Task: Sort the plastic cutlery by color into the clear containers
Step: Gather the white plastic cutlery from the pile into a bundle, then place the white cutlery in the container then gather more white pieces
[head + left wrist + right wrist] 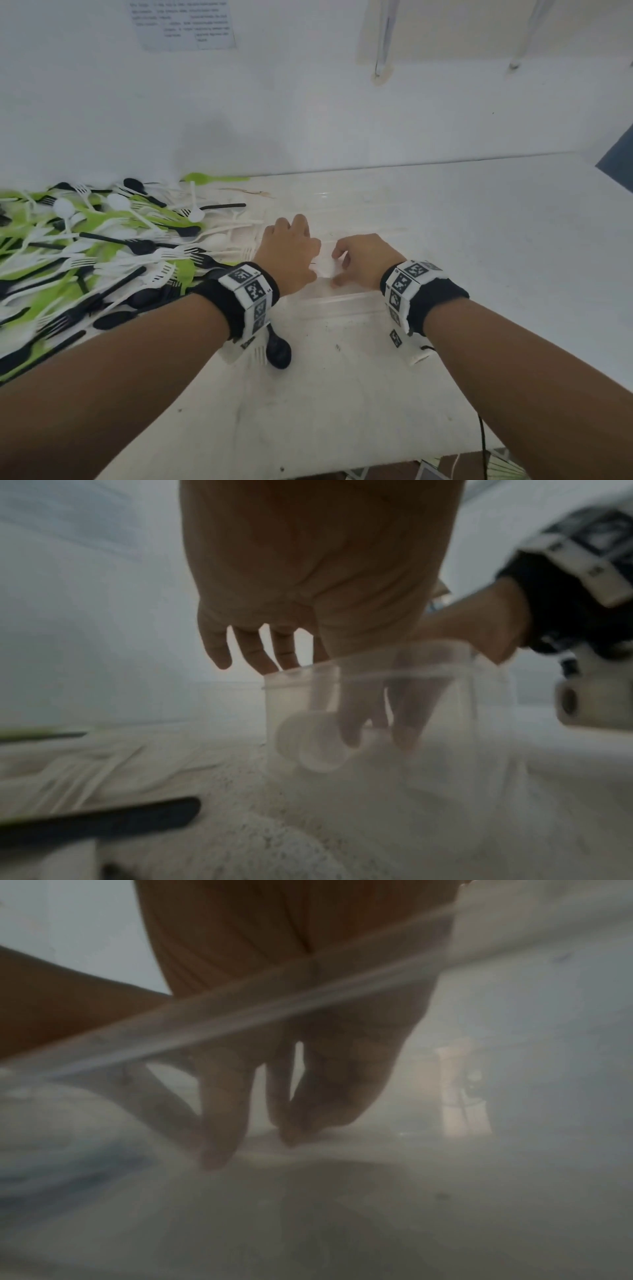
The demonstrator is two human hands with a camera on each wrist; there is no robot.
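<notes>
Sorting looks barely begun: a big mixed heap of white, black and lime-green plastic forks and spoons point(96, 246) covers the left of the white table point(479, 257). Both hands reach into one clear plastic container point(342, 298) in the middle. The left hand point(291, 253) has fingers curled down around white plastic spoons point(315, 739) inside it. The right hand point(363, 257) also curls downward, fingertips together; whether it holds anything I cannot tell. The container's outline is faint, and other containers are hard to make out.
</notes>
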